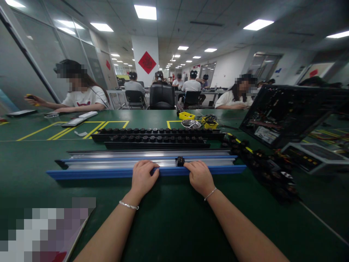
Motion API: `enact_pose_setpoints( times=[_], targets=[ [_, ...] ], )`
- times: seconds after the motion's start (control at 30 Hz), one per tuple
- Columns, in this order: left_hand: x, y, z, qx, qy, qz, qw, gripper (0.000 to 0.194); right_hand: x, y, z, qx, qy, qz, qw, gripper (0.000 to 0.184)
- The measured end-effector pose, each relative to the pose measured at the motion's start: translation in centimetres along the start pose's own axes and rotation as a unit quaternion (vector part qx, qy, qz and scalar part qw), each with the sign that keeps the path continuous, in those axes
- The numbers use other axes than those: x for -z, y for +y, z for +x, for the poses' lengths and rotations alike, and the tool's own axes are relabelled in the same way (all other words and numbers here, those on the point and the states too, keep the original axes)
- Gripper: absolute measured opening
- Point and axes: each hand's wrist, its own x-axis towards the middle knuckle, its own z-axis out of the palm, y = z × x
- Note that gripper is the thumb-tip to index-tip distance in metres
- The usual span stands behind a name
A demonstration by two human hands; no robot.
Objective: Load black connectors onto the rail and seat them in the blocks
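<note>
The left hand (144,177) bends over the near edge of a long blue rail (100,175), near its middle. The right hand (200,177) has its fingertips at a small black part (180,161) inside the rail, between the hands. I cannot tell if either hand grips. Two dark strips (152,139) lie on the far side.

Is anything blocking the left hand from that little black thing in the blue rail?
Nothing that shows: just a stretch of the blue rail lies between the left hand and the small black part. The right hand is at its other side.
</note>
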Motion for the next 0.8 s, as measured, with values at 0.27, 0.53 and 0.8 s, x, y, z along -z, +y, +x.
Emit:
enact_pose_setpoints(
  times=[0.27,0.53,0.8],
  targets=[
    [-0.09,-0.1,0.02,-0.002,0.001,-0.001,1.0,0.018,-0.04,0.37,-0.03,-0.007,0.009,-0.004,1.0,0.038],
    [-0.12,-0.1,-0.04,-0.003,0.005,-0.005,1.0,0.016,0.04,0.65,-0.05,-0.002,0.025,-0.023,0.999,0.035],
    [-0.16,-0.23,0.02,-0.008,0.009,0.0,1.0,0.015,0.24,0.79,-0.13,-0.018,0.068,-0.009,0.997,0.03]
  ],
)
